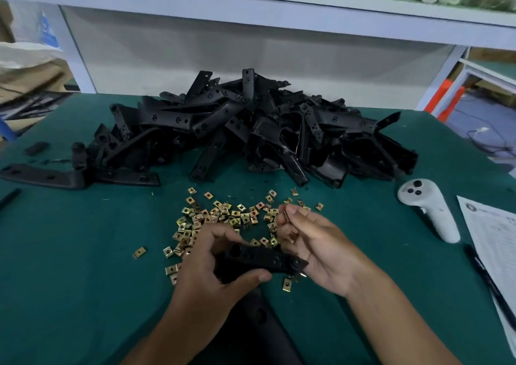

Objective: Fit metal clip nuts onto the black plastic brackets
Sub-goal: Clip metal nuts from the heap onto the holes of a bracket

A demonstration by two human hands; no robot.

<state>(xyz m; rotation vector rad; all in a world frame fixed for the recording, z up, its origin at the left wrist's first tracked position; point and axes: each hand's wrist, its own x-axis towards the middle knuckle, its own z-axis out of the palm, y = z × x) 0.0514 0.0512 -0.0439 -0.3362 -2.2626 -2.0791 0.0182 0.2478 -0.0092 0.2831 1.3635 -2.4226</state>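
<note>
Left hand [212, 264] grips a black bracket [262, 258]; right hand [315, 241], at its 3 o'clock, pinches a clip nut [285, 216] over the counter [83, 253]

A white handheld controller [428, 209] is lying on the green table mat [83, 267] at the right, with printed paper sheets [494, 233] sitting just beyond it and a black pen [487, 279] resting along their near edge; a white shelf frame [251, 15] is standing behind the table

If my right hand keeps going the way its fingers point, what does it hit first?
Probably the scattered clip nuts: the right hand points up and left over them, beside the bracket that the left hand grips. Height above them is unclear.
</note>
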